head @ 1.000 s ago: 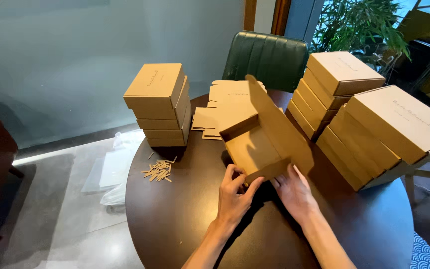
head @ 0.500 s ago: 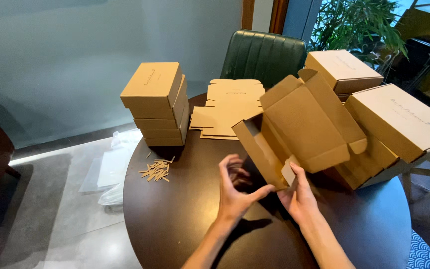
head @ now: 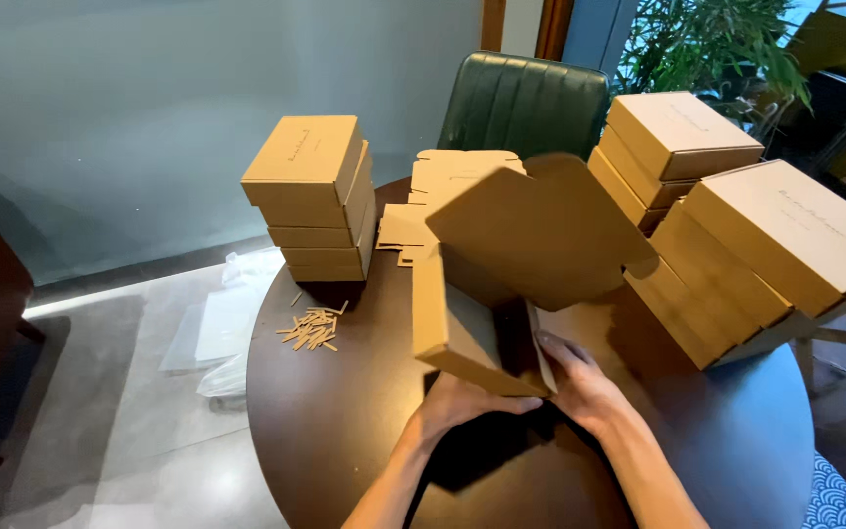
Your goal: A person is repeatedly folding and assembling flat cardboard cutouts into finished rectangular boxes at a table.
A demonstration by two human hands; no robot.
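I hold a half-folded brown cardboard box (head: 501, 284) above a round dark wooden table (head: 345, 421). The box is tilted, with its big lid flap raised toward the far side. My left hand (head: 462, 402) grips the box's near bottom edge from below. At the right near corner my right hand (head: 580, 382) holds the box, fingers against its side. Behind the box lies a pile of flat unfolded box blanks (head: 443, 191).
A stack of finished boxes (head: 315, 196) stands at the left back, two more stacks (head: 678, 147) (head: 775, 264) at the right. Small cardboard scraps (head: 313, 326) lie on the table's left. A green chair (head: 526, 103) and a plant (head: 707, 49) stand behind.
The box has been turned and tilted in my hands. Its lid flap swung up and over to the far side, and both hands shifted down to the near bottom edge.
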